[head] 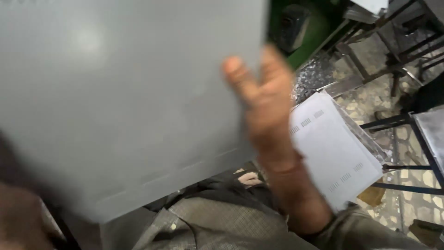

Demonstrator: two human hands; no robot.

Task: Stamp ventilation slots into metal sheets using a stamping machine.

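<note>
Big grey sheet-metal panel (125,97) fills the upper left of the view, held up close to the camera and tilted — its lower edge runs on a slant, low at the left and rising toward the right. It rests on no worktop in sight; it hangs in the air above the person's lap and the checked fabric of their clothing (222,222).

The right hand (266,106) is up at the panel's right edge, fingers spread and pointing upward, palm turned toward the sheet. It is open, and it sits right against that edge — blur makes it hard to say whether it presses on the metal or lies just beside it. No curl of the fingers round the edge shows.

The left hand (18,217) is a dark blur in the bottom left corner, down by the panel's lower left corner. I cannot tell whether it grips the sheet or not — far too smeared.

So the panel lies between the two hands, its visible width running left to right, and the right hand is the one plainly on it.

Off to the right, a stack of white punched panels (333,153) lies on a dark metal frame (402,143), over a patterned stone floor (370,102).
</note>
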